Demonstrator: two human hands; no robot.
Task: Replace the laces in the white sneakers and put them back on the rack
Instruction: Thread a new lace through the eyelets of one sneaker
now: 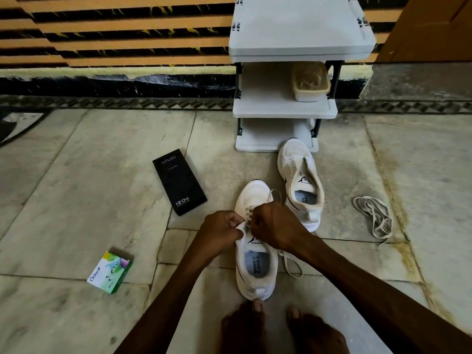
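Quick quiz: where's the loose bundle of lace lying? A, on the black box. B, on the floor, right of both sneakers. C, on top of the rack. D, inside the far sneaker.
B: the loose lace bundle lies on the floor, to the right of the far sneaker and the near sneaker, touching neither.

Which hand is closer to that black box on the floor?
Left. The left hand, on the sneaker, lies down-right of the black box; the right hand, gripping the lace, sits farther right.
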